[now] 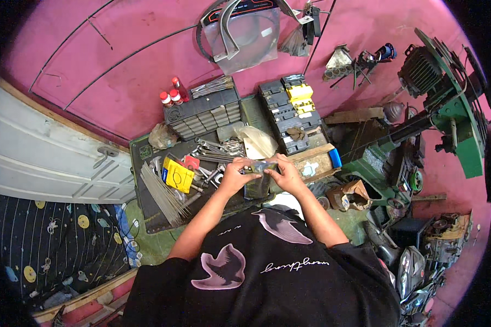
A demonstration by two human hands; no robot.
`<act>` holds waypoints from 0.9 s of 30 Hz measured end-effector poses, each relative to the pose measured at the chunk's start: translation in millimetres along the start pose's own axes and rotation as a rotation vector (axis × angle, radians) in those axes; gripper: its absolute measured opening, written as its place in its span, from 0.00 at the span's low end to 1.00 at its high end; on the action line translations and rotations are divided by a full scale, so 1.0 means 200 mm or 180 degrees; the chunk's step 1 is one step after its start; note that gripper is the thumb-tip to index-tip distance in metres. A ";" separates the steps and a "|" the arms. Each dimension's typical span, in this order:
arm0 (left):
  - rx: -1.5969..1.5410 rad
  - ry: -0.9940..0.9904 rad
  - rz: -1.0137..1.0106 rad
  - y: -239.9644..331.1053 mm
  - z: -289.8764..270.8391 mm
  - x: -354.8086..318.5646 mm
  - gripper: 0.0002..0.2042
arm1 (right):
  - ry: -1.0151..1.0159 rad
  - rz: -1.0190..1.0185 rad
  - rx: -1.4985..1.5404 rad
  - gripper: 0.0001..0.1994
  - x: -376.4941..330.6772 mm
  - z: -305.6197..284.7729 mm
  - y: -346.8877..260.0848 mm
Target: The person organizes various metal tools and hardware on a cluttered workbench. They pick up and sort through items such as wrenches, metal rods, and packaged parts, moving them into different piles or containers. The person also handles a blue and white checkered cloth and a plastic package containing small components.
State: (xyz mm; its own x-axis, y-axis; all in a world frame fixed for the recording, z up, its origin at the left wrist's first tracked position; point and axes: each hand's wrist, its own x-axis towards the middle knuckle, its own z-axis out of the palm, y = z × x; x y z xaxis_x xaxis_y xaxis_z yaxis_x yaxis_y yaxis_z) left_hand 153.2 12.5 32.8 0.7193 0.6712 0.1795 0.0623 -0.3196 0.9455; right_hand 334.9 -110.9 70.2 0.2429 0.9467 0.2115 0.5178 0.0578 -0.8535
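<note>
Past the black shirt (256,272) nearest me, I see both hands meet over the bench (147,212) — left hand (233,177) and right hand (286,173) each pinching the small clear packet (258,174) between them, hanging lengthwise toward me.

A pink wall (136,65) rises behind the dark counter (147,212), with thin cables running across it. A white panelled door (43,158) stands on the left, green machinery (447,109) on the right, and patterned dark fabric (54,250) lies below the door.
</note>
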 end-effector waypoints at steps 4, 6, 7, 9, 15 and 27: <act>-0.0138 -0.0199 -0.0481 0.01 -0.01 -0.01 0.15 | -0.0166 0.0219 0.0194 0.15 -0.02 -0.02 0.01; -0.0259 -0.0263 -0.0605 0.03 -0.01 -0.01 0.15 | -0.0241 0.0332 0.0331 0.16 -0.03 -0.02 -0.01; -0.0319 -0.0292 -0.0668 0.05 0.00 -0.01 0.15 | -0.0253 0.0323 0.0410 0.16 -0.03 -0.02 0.00; -0.0172 -0.0380 -0.0622 0.07 0.00 0.00 0.15 | -0.0309 0.0353 0.0646 0.16 -0.04 -0.02 0.01; -0.0247 -0.0305 -0.0300 -0.01 0.02 -0.03 0.19 | -0.0500 0.0552 0.0794 0.15 -0.01 -0.05 0.03; 0.0413 -0.0123 -0.0734 -0.07 0.07 -0.08 0.14 | 0.0115 0.0773 0.0943 0.11 -0.02 -0.06 0.06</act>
State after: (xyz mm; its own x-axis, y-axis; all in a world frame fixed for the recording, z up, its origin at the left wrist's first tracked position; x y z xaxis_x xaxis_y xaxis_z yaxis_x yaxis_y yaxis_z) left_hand 150.4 -3.1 12.0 0.7014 0.7110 -0.0495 0.3140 -0.2459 0.9170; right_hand 349.4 -118.2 64.6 0.3608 0.9327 -0.0016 0.1834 -0.0726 -0.9804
